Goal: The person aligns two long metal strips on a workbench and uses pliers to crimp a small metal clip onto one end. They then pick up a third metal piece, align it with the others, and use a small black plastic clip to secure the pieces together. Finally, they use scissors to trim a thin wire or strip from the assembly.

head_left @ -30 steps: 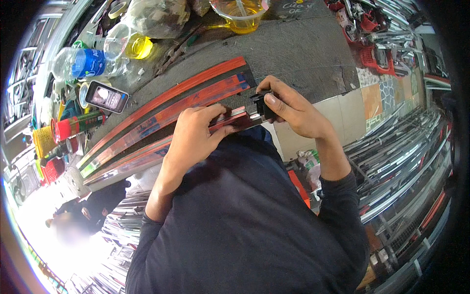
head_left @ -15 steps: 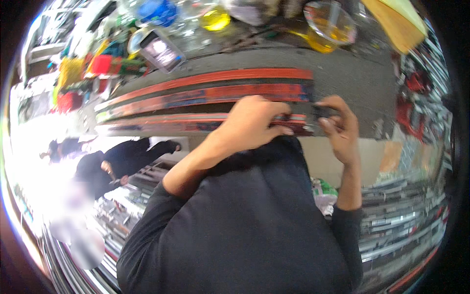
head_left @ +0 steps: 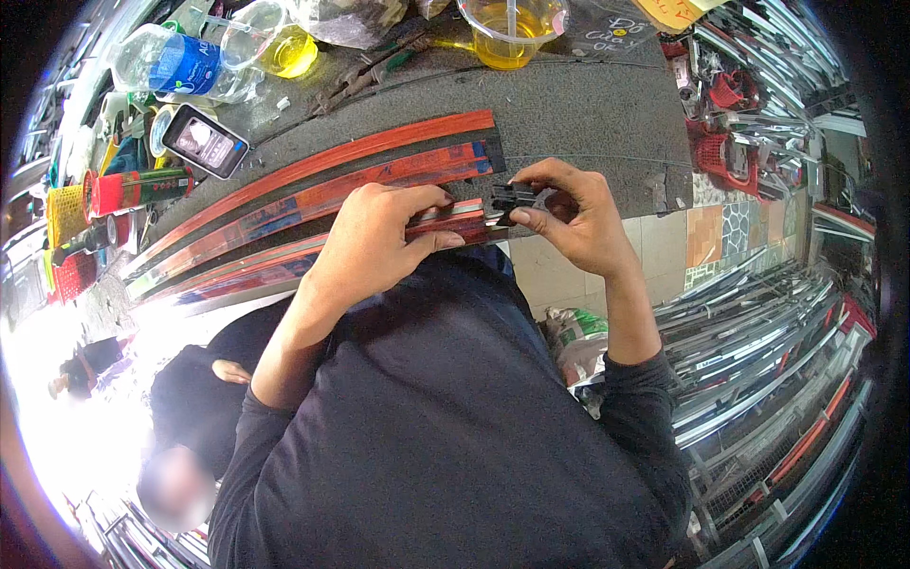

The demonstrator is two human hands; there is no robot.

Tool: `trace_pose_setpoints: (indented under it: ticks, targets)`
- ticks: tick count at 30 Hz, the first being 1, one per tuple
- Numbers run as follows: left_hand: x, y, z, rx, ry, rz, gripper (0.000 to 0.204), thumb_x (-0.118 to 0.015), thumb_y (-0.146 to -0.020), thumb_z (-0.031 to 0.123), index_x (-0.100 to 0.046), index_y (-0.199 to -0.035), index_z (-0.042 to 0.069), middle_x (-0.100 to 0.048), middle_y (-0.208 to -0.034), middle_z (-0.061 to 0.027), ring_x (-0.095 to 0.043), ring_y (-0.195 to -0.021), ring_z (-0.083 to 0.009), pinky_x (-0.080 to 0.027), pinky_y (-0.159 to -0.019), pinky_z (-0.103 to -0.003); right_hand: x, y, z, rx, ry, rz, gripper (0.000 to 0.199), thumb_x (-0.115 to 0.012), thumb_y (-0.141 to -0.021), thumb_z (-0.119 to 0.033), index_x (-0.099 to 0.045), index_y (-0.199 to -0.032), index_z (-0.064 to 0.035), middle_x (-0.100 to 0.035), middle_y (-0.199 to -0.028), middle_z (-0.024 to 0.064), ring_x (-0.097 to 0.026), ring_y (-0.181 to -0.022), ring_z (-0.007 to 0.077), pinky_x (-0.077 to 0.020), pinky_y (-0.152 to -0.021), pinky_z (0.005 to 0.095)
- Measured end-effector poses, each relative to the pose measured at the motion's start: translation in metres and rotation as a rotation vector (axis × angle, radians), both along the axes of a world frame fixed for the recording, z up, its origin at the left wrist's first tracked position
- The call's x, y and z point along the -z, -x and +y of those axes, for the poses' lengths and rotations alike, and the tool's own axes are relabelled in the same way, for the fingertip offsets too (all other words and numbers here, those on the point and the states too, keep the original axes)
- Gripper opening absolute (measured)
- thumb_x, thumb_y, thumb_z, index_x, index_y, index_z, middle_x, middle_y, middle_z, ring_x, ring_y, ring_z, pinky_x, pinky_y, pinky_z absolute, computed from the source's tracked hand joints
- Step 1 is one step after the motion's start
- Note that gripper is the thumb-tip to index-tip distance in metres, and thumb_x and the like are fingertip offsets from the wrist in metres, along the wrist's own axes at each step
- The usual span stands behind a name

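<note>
My left grip (head_left: 365, 237) clasps the nearest red strip (head_left: 464, 218), probably to steady its end; my right grip (head_left: 590, 220), nearly closed, pinches a black piece (head_left: 514, 195) just beside it.

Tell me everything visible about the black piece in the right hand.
The black piece is small, blocky and ridged, and looks like plastic; finer detail is unclear. The right hand holds it between thumb and fingers, by the right end of the nearest red strip. Whether they touch is unclear.
</note>
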State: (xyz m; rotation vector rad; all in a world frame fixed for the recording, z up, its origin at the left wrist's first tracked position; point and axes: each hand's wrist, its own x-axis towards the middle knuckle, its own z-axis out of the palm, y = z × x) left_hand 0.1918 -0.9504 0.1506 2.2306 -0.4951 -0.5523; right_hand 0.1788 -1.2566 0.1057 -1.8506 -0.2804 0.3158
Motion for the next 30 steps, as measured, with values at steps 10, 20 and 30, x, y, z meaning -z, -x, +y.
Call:
trace_pose_setpoints:
  ticks: [10, 20, 30]
  targets:
    - [0.005, 0.002, 0.002, -0.013, 0.031, -0.044, 0.043, -0.100, -0.088, 0.025, -0.084, -0.120, -0.001, -0.084, -0.107, -0.0220, -0.082, -0.096, -0.0411, -0.063, -0.087, -0.044, -0.008, -0.009, 0.003, -0.090, 0.110, -0.117, 0.041, -0.102, -0.092, -0.027, -0.082, -0.122, -0.0054, -0.079, -0.095, 0.0030, -0.049, -0.062, 0.0079, -0.0396, -0.058, 0.0293]
    - [0.006, 0.007, -0.001, -0.070, 0.026, -0.024, 0.048, -0.102, -0.087, 0.027, -0.085, -0.122, -0.001, -0.085, -0.107, -0.0219, -0.083, -0.095, -0.0363, -0.063, -0.089, -0.042, 0.000, -0.008, -0.001, -0.100, 0.011, -0.068, 0.039, -0.101, -0.092, -0.023, -0.081, -0.120, -0.0052, -0.075, -0.090, 0.0021, -0.052, -0.065, 0.0078, -0.0413, -0.059, 0.0289]
    - [0.012, 0.015, -0.004, -0.085, 0.024, -0.073, 0.045, -0.101, -0.087, 0.029, -0.086, -0.122, 0.005, -0.082, -0.095, -0.0166, -0.080, -0.085, -0.0364, -0.061, -0.079, -0.043, 0.007, -0.011, -0.005, -0.184, -0.012, -0.109, 0.039, -0.101, -0.091, -0.026, -0.079, -0.116, -0.0048, -0.071, -0.084, 0.0015, -0.052, -0.063, 0.0099, -0.0408, -0.059, 0.0296]
